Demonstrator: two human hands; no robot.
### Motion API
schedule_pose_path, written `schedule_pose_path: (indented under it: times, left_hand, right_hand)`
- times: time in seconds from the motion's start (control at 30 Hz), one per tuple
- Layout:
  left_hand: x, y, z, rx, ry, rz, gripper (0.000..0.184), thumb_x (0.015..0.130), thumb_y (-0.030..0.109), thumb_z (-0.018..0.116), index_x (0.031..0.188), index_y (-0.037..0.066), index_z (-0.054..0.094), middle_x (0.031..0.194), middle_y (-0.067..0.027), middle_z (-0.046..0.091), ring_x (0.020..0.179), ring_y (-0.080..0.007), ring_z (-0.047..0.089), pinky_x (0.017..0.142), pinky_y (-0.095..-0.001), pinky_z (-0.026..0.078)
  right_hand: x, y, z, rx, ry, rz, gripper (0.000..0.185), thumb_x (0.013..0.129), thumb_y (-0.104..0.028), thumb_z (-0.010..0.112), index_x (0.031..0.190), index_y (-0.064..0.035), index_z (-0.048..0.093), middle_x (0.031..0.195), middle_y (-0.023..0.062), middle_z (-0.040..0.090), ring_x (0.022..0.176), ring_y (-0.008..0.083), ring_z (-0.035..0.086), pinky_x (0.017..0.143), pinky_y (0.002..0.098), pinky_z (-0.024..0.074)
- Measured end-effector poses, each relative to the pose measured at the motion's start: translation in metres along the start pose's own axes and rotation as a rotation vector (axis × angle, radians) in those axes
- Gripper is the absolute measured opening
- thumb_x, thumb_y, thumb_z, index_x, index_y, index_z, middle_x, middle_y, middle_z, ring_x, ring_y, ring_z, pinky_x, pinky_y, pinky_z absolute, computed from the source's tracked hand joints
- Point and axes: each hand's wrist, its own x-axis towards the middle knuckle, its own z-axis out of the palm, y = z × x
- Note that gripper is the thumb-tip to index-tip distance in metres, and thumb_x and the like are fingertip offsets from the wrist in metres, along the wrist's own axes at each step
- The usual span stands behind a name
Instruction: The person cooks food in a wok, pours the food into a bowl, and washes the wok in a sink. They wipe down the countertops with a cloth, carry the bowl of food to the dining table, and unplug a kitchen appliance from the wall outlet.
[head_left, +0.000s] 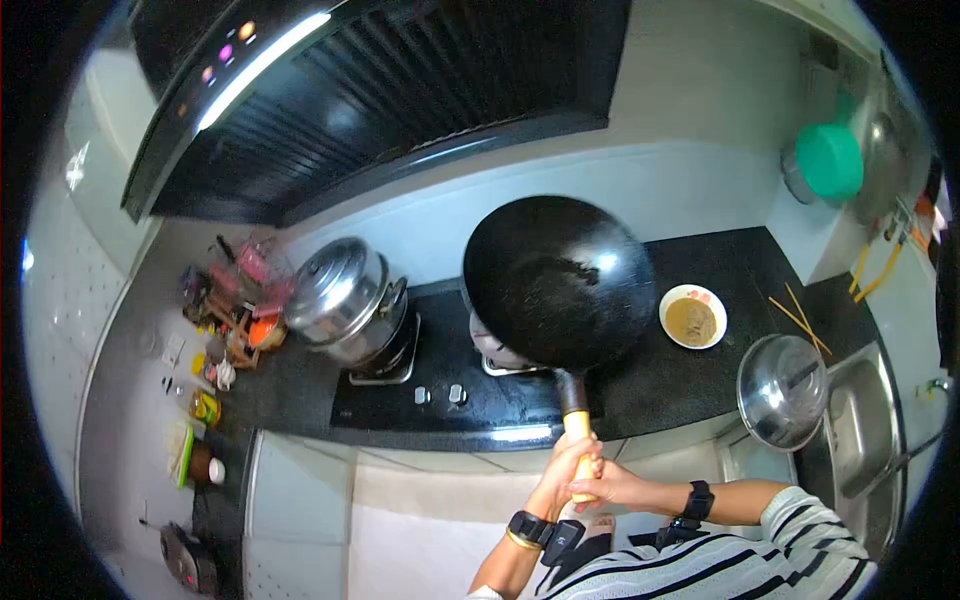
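A large black wok (545, 290) is tipped above the right burner, its open side facing me, with some dark residue and a wet shine inside. Its yellow handle (577, 427) points toward me. My left hand (565, 468) is wrapped around the handle's middle, and my right hand (612, 487) is closed around its end. Right of the wok, a white bowl (693, 316) with brownish liquid stands on the black counter (665, 385). The stove (500, 408) lies partly beneath the wok.
On the left burner stands a lidded steel pot (340, 290). Chopsticks (800, 320) and a metal lid (783, 390) lie near the sink (862, 425). Bottles and jars (205, 405) line the left counter. A range hood (400, 90) hangs overhead; a green basin (830, 162) hangs at right.
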Motion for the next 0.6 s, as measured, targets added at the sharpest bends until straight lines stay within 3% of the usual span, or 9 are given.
schedule_pose_path:
  times: [0.13, 0.27, 0.3, 0.33, 0.37, 0.43, 0.47, 0.53, 0.6]
  left_hand:
    - [0.018, 0.006, -0.028, -0.082, 0.04, 0.011, 0.016, 0.071, 0.005, 0.055, 0.082, 0.006, 0.043, 0.057, -0.003, 0.044, 0.042, -0.0138, 0.044, 0.039, -0.0259, 0.041]
    - [0.024, 0.012, -0.045, -0.047, 0.112, 0.09, 0.014, 0.072, 0.012, 0.057, 0.079, 0.008, 0.046, 0.057, -0.0003, 0.045, 0.042, -0.0113, 0.044, 0.041, -0.0234, 0.04]
    - [0.022, 0.021, -0.042, -0.036, 0.087, 0.077, 0.013, 0.072, 0.014, 0.057, 0.077, 0.008, 0.046, 0.057, 0.0005, 0.046, 0.045, -0.0103, 0.046, 0.041, -0.0223, 0.04]
    - [0.027, 0.022, -0.049, 0.021, 0.17, 0.097, 0.013, 0.072, 0.014, 0.056, 0.075, 0.006, 0.048, 0.057, 0.0002, 0.045, 0.047, -0.01, 0.046, 0.042, -0.0213, 0.039]
    - [0.021, 0.017, -0.032, 0.207, 0.192, 0.42, 0.015, 0.074, 0.017, 0.054, 0.077, 0.003, 0.049, 0.059, 0.0003, 0.044, 0.048, -0.0087, 0.044, 0.042, -0.02, 0.037]
    - [0.021, 0.024, -0.026, 0.284, 0.249, 0.358, 0.028, 0.076, 0.026, 0.052, 0.087, 0.0, 0.05, 0.071, -0.0036, 0.045, 0.061, -0.0122, 0.046, 0.055, -0.0241, 0.041]
    - [0.038, 0.034, -0.059, -0.011, -0.439, 0.201, 0.037, 0.076, 0.032, 0.054, 0.091, -0.001, 0.052, 0.077, -0.0082, 0.051, 0.069, -0.0159, 0.049, 0.063, -0.0281, 0.043]
    - [0.038, 0.033, -0.04, 0.181, 0.035, 0.266, 0.039, 0.075, 0.034, 0.054, 0.092, -0.002, 0.052, 0.079, -0.0088, 0.051, 0.07, -0.0166, 0.049, 0.063, -0.0287, 0.043]
    - [0.051, 0.03, -0.032, 0.181, 0.087, 0.208, 0.041, 0.075, 0.036, 0.054, 0.093, -0.002, 0.052, 0.08, -0.0094, 0.052, 0.071, -0.0173, 0.05, 0.064, -0.0293, 0.043]
  right_hand:
    - [0.022, -0.007, 0.008, -0.026, 0.016, -0.141, 0.051, 0.071, -0.044, 0.064, 0.098, -0.0041, 0.047, 0.081, 0.0047, 0.056, 0.058, 0.0107, 0.058, 0.041, 0.0189, 0.0414]
    - [0.052, 0.001, 0.009, -0.034, 0.032, -0.297, 0.051, 0.072, -0.043, 0.063, 0.099, -0.0018, 0.049, 0.08, 0.0049, 0.056, 0.055, 0.0113, 0.055, 0.041, 0.0188, 0.0436]
    - [0.06, -0.006, 0.004, -0.217, -0.033, -0.101, 0.045, 0.076, -0.038, 0.061, 0.101, -0.002, 0.05, 0.085, 0.0046, 0.055, 0.062, 0.0103, 0.055, 0.047, 0.0207, 0.0462]
    - [0.054, -0.01, 0.005, -0.084, -0.025, -0.25, 0.047, 0.076, -0.041, 0.061, 0.1, -0.0021, 0.051, 0.086, 0.0043, 0.055, 0.063, 0.0109, 0.054, 0.049, 0.021, 0.0461]
    - [0.055, -0.01, 0.002, -0.107, -0.048, -0.294, 0.05, 0.076, -0.045, 0.06, 0.1, -0.0023, 0.051, 0.085, 0.0037, 0.055, 0.065, 0.011, 0.053, 0.053, 0.0221, 0.0468]
    - [0.065, -0.001, -0.027, -0.265, -0.243, -0.343, 0.054, 0.076, -0.05, 0.057, 0.1, -0.0021, 0.05, 0.087, 0.0059, 0.055, 0.076, 0.0136, 0.052, 0.056, 0.0237, 0.0457]
    - [0.043, 0.006, -0.036, -0.381, 0.022, -0.42, 0.054, 0.077, -0.051, 0.055, 0.095, -0.0004, 0.051, 0.086, 0.0063, 0.055, 0.076, 0.0145, 0.052, 0.062, 0.0259, 0.0452]
    - [0.024, 0.046, -0.084, -0.423, 0.17, -0.467, 0.044, 0.077, -0.04, 0.06, 0.095, -0.0007, 0.05, 0.088, 0.0077, 0.057, 0.081, 0.0158, 0.054, 0.067, 0.028, 0.045]
    - [-0.034, 0.081, -0.13, -0.343, 0.465, -0.491, 0.034, 0.076, -0.029, 0.065, 0.093, -0.0038, 0.051, 0.086, 0.007, 0.058, 0.081, 0.015, 0.055, 0.067, 0.028, 0.0455]
